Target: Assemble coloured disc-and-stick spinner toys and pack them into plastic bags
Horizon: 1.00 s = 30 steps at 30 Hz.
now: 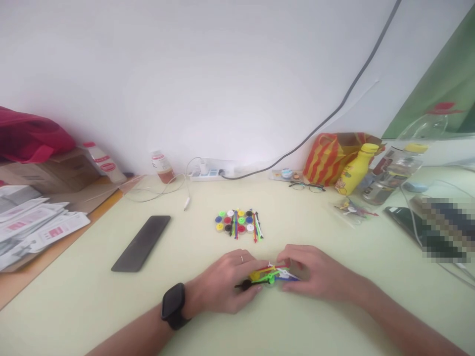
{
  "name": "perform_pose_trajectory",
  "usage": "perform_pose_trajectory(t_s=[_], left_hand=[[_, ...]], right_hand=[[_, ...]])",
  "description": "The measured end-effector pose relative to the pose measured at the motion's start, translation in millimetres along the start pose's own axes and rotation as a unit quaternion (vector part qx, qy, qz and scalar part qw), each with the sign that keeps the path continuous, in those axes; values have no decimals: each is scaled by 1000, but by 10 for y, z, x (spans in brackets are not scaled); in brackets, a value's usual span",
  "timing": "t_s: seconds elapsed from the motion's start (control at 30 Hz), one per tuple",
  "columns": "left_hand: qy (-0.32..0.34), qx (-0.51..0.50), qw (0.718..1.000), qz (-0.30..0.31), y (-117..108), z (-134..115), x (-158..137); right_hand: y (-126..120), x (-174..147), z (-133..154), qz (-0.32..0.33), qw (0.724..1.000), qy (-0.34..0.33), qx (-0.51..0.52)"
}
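Small plastic arrow spinners (271, 275) in red, yellow, green, white, blue and black lie bunched on the table between my hands. My left hand (230, 283), wearing a ring and a black watch, curls its thumb and fingers around the bunch's left side. From the right, my right hand (315, 271) closes its thumb and fingers around the other side; some fingertips are hidden. Farther back sit rows of round coloured spinner bases (227, 220), with loose arrows (255, 225) laid side by side among them.
To the left lies a black slab-shaped object (141, 243). A plastic bag of coloured pieces (352, 210), eyeglasses (307, 186), a yellow bottle (356, 169) and a dark phone (403, 225) are on the right. A power strip (205, 175) with cables runs along the wall.
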State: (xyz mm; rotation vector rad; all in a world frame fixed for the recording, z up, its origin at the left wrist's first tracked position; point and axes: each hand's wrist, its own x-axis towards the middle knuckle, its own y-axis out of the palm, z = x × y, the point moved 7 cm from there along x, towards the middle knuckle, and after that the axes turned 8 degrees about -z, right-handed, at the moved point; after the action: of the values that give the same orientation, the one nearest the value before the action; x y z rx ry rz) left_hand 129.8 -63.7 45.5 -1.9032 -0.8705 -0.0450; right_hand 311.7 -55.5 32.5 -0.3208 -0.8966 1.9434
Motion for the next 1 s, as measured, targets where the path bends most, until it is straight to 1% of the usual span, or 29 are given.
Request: perform_pose_trajectory(t_s=[0.1, 0.2, 0.3, 0.4, 0.47, 0.5, 0.57, 0.6, 0.67, 0.73, 0.77, 0.8, 0.87, 0.93, 1.0], left_hand=[[13, 4, 1000, -2, -19, -12, 20], [24, 13, 1000, -1, -37, -26, 34], [41, 27, 999, 5, -91, -50, 48], [49, 55, 997, -27, -260, -57, 105], [37, 88, 993, -63, -432, -9, 190], [27, 105, 991, -72, -519, 41, 251], [-8, 140, 987, -80, -698, 220, 415], [-31, 159, 983, -82, -793, 351, 517], [-73, 200, 971, -107, -1005, 660, 756], [-104, 229, 962, -105, -1151, 1015, 1033], [-135, 244, 955, -105, -1217, 1218, 1168], [-170, 256, 946, -99, -1265, 1422, 1296], [-192, 268, 939, -95, -1325, 1734, 1545], [-205, 279, 935, -78, -1332, 1981, 1746], [-210, 284, 934, -52, -1297, 2161, 1888]], right_hand=[[9, 6, -1, -1, 1000, -19, -21], [49, 16, 24, 0, 998, -54, -41], [7, 26, 70, -7, 996, -77, -36], [-180, 72, 95, -41, 998, -52, -2], [-356, 138, 96, -68, 997, -21, -3], [-441, 184, 100, -71, 997, -9, -13], [-596, 303, 129, -51, 998, 0, -39], [-672, 372, 149, -34, 998, 2, -49], [-841, 517, 193, -7, 998, 11, -59], [-1011, 651, 235, 12, 997, 30, -64], [-1088, 708, 253, 18, 996, 42, -71], [-1159, 756, 268, 19, 996, 52, -75], [-1284, 825, 291, -1, 995, 64, -70], [-1370, 859, 285, -28, 996, 63, -60], [-1394, 862, 227, -28, 995, 67, -67]])
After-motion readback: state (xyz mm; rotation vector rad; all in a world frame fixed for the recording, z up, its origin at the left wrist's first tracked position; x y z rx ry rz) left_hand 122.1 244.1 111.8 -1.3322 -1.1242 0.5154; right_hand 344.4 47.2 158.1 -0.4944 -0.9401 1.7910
